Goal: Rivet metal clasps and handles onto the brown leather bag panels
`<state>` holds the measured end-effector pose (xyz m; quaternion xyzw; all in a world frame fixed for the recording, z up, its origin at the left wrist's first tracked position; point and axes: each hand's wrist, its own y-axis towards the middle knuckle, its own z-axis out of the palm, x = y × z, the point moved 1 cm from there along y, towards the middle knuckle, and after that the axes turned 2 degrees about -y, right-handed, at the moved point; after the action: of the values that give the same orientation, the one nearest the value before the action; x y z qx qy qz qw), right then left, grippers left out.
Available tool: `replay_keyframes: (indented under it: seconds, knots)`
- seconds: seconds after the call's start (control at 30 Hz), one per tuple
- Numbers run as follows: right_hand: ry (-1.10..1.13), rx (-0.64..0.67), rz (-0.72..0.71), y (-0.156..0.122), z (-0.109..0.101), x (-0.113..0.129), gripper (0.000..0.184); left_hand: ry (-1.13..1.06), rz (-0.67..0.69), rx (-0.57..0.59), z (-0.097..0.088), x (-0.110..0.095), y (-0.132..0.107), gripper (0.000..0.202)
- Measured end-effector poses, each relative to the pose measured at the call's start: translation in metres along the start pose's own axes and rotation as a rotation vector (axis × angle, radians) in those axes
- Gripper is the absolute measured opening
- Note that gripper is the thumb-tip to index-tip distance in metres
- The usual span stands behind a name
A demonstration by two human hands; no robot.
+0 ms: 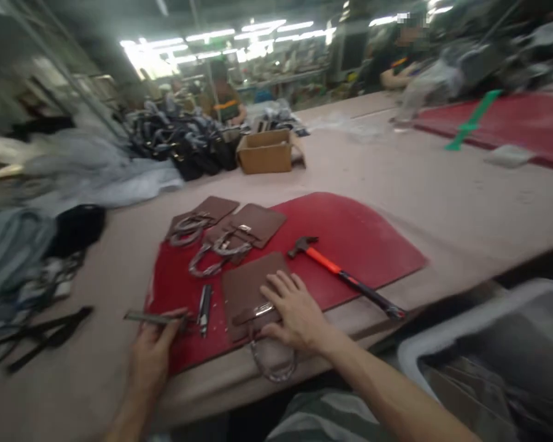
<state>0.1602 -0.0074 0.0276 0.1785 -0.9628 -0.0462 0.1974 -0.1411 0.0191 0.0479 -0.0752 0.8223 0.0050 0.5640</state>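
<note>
My right hand [295, 310] lies flat, fingers spread, on a brown handbag [244, 291] with a metal clasp; its wrapped handle [276, 371] hangs over the table's front edge. Closed around a thin, greyish bar-shaped tool [150, 317] is my left hand [152, 353], at the left edge of the red mat [350, 227]. Blur hides the tool's exact kind. Between the hands lies a dark and silver pen-like tool [204, 310], with tiny bright bits near it. A claw hammer [341, 273] with an orange and black handle rests right of the bag.
Two more brown bags [258, 222] with wrapped handles lie at the mat's back left. A cardboard box [265, 152] and piled dark bags [184, 135] stand behind. Black straps [50, 331] lie left; a white bin [483, 313] is at lower right. Co-workers sit across the table.
</note>
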Motion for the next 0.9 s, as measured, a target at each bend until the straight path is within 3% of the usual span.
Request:
replay_keyframes:
  seconds: [0.07,0.23,0.43,0.7,0.8,0.9]
  knots:
    - [-0.028,-0.006,-0.018,0.002,0.005,-0.002,0.081,-0.071,0.004,-0.098,-0.014,0.023,0.001,0.042]
    - [-0.130,-0.022,-0.042,0.001,0.008,0.000,0.077,-0.233,0.064,-0.126,-0.006,0.051,0.012,0.039]
    - [-0.205,-0.034,-0.066,0.003,0.013,-0.001,0.079,-0.374,0.170,-0.159,0.003,0.040,0.001,0.029]
    - [-0.240,-0.007,-0.075,0.005,0.012,-0.001,0.079,-0.231,0.322,-0.056,0.025,0.017,-0.008,0.018]
    - [-0.245,0.003,-0.067,0.006,0.011,0.000,0.075,-0.240,0.352,-0.180,0.021,0.020,0.004,0.018]
    - [-0.244,0.008,-0.059,0.007,0.011,0.001,0.072,-0.357,0.299,-0.305,0.013,0.030,0.018,0.023]
